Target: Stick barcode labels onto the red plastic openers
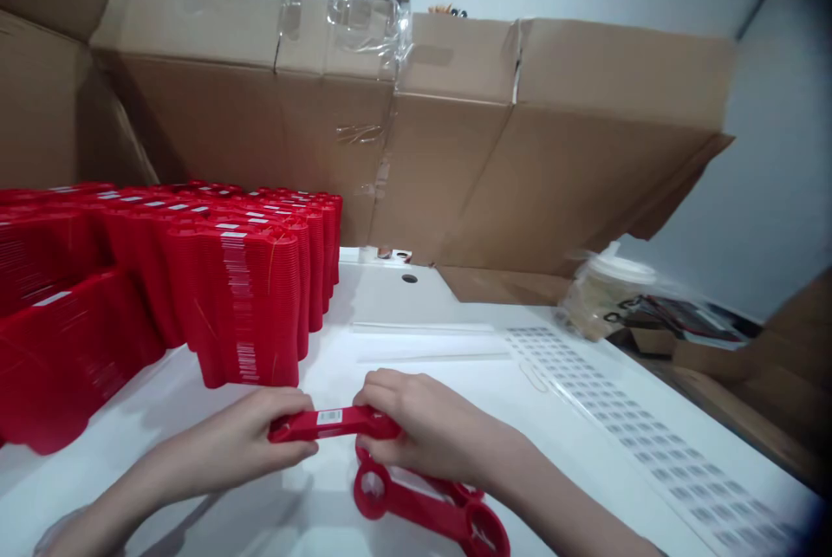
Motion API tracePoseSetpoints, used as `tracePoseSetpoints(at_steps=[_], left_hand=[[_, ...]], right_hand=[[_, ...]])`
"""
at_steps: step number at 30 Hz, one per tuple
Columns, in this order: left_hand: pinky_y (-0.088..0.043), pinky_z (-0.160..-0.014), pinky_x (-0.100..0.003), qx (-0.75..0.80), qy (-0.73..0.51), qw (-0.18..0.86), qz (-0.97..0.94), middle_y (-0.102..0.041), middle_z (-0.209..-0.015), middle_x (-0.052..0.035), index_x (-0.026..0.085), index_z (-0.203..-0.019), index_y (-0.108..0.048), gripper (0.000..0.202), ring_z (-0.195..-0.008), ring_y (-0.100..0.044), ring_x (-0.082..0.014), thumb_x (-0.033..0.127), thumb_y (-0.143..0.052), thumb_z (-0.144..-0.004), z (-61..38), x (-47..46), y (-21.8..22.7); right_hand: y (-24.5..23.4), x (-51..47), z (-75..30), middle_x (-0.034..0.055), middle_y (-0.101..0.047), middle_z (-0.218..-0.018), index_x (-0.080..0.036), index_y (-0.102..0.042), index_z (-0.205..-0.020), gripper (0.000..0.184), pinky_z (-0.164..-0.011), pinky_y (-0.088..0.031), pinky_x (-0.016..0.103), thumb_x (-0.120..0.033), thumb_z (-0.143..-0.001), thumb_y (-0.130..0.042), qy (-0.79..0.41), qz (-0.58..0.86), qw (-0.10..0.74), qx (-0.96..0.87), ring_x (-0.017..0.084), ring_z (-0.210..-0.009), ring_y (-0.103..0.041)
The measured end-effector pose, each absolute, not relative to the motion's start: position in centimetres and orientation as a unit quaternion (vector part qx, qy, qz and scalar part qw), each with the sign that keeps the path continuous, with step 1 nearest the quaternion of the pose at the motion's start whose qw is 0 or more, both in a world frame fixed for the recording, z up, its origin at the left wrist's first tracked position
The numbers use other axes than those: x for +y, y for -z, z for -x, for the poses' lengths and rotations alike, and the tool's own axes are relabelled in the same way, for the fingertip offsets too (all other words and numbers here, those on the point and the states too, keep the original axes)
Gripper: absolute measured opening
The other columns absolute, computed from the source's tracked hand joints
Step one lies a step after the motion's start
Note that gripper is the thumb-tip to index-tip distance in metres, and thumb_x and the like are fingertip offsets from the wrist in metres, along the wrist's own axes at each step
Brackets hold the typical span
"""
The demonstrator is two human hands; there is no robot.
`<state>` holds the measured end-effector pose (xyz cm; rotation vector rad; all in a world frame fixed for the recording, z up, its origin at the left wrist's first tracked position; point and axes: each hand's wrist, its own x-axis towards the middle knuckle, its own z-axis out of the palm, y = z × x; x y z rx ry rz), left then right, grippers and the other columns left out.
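Left hand and right hand grip a red plastic piece at opposite ends, white barcode label facing up; loose red pieces lie beneath on the white tabletop, tall red stacks left, label sheet right

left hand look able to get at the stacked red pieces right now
Probably yes: the left hand holds a red plastic piece and must let go first, but the stacks stand close by, nothing between.
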<state>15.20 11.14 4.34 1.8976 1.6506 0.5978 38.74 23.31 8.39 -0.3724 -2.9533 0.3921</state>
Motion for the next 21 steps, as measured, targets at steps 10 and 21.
tracePoseSetpoints(at_steps=[10, 21], left_hand=[[-0.048, -0.1, -0.044, 0.659, -0.243, 0.189, -0.686, -0.071, -0.12, -0.0089, 0.027, -0.113, -0.072, 0.031, -0.114, -0.061, -0.0315, 0.039, -0.068, -0.085, -8.5, 9.8, 0.2], [-0.046, -0.105, -0.045, 0.693, -0.28, 0.125, -0.652, -0.07, -0.13, -0.0075, 0.029, -0.128, -0.062, 0.041, -0.122, -0.06, -0.0329, 0.04, -0.062, -0.088, -8.3, 9.1, 3.3]], right_hand=[[-3.1, 25.0, -29.7, 0.0112, -0.066, -0.099, -0.016, -0.065, -0.101, 0.028, -0.072, -0.049, 0.035, -0.039, -0.086, -0.072, -0.046, 0.025, 0.051, -0.997, 0.026, -0.089, -0.061], [-5.9, 25.4, -33.8, 0.0168, -0.064, -0.117, -0.012, -0.056, -0.129, 0.051, -0.085, -0.051, 0.041, -0.04, -0.089, -0.07, -0.081, 0.084, 0.056, -0.992, 0.031, -0.103, -0.061]])
